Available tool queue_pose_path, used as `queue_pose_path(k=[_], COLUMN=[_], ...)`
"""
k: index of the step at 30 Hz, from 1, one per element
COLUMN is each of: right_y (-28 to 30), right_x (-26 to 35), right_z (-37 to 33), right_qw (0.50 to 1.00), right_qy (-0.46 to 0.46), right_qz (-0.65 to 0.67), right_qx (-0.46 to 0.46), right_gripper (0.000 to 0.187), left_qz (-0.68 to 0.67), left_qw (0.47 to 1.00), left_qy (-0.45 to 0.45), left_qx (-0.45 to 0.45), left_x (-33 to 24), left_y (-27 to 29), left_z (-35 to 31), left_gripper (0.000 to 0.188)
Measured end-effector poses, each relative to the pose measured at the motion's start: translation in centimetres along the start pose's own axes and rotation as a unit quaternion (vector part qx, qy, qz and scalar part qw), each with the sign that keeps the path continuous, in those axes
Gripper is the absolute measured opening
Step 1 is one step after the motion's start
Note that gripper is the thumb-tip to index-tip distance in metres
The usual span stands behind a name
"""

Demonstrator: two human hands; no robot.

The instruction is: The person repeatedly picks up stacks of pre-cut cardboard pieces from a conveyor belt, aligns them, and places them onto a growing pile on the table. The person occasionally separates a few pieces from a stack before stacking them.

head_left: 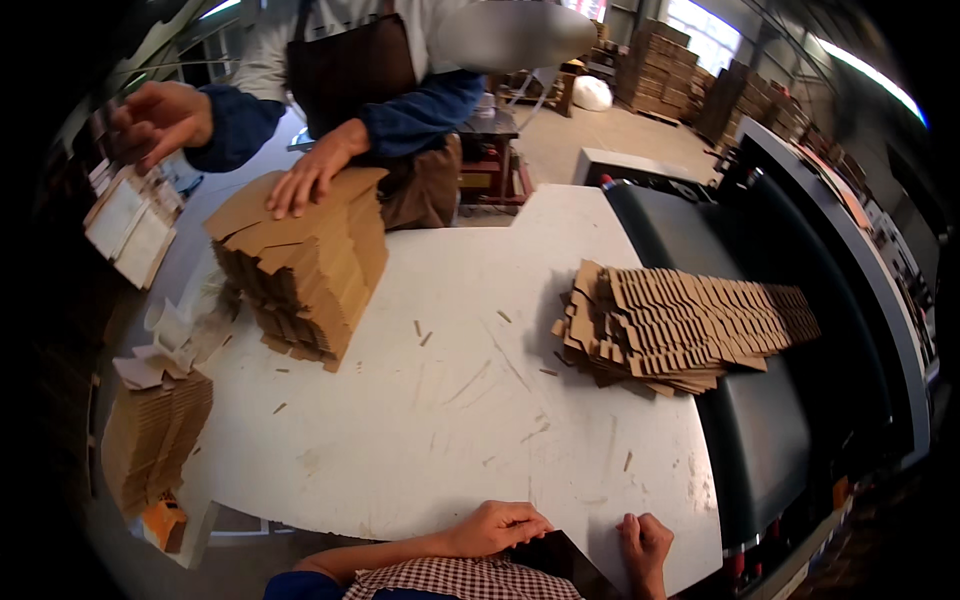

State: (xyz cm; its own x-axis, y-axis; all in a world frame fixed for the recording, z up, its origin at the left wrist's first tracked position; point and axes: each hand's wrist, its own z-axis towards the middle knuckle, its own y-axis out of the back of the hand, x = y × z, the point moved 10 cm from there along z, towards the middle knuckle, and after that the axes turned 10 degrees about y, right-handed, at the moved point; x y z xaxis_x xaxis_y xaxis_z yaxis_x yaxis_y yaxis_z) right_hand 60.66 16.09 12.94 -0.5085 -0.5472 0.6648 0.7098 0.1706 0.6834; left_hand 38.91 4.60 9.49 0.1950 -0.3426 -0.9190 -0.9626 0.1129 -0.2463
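My left hand rests at the near edge of the white table, its fingers curled in with nothing visible in them. To its right, my right hand lies on the tabletop as a loose fist, also with nothing to be seen in it. Beyond my right hand, a fanned row of die-cut brown cardboard pieces spans the table and the dark belt. A tall stack of cardboard stands at the far left, apart from both my hands. On top of it lies a co-worker's hand.
The co-worker's other hand is raised at the upper left. A dark conveyor belt runs along the right side. Another cardboard stack and an orange box stand at the left. Small cardboard scraps dot the table.
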Motion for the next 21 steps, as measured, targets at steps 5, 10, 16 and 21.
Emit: queue_pose_path(k=[5, 10, 16, 21], right_y=[1.0, 1.7, 16.0, 14.7], right_x=[0.1, -3.6, -6.9, -10.7], right_z=[0.2, 0.7, 18.7, 30.2], right_qw=[1.0, 0.98, 0.978, 0.963], right_qy=[0.02, -0.087, 0.035, 0.044], right_qz=[0.016, 0.177, -0.125, -0.257], right_qx=[-0.002, 0.017, -0.163, -0.073], right_gripper=[0.026, 0.023, 0.022, 0.053], left_qz=[-0.101, -0.001, -0.164, -0.182], left_qw=[0.987, 0.96, 0.962, 0.974], left_qy=[0.006, -0.067, 0.047, 0.038], left_qx=[-0.128, -0.273, -0.215, -0.131], left_x=[-3.9, -10.7, -10.4, -11.2], left_y=[3.5, 12.5, 21.1, 20.9], left_z=[0.6, 8.2, 22.9, 27.7], left_gripper=[0.024, 0.034, 0.054, 0.067])
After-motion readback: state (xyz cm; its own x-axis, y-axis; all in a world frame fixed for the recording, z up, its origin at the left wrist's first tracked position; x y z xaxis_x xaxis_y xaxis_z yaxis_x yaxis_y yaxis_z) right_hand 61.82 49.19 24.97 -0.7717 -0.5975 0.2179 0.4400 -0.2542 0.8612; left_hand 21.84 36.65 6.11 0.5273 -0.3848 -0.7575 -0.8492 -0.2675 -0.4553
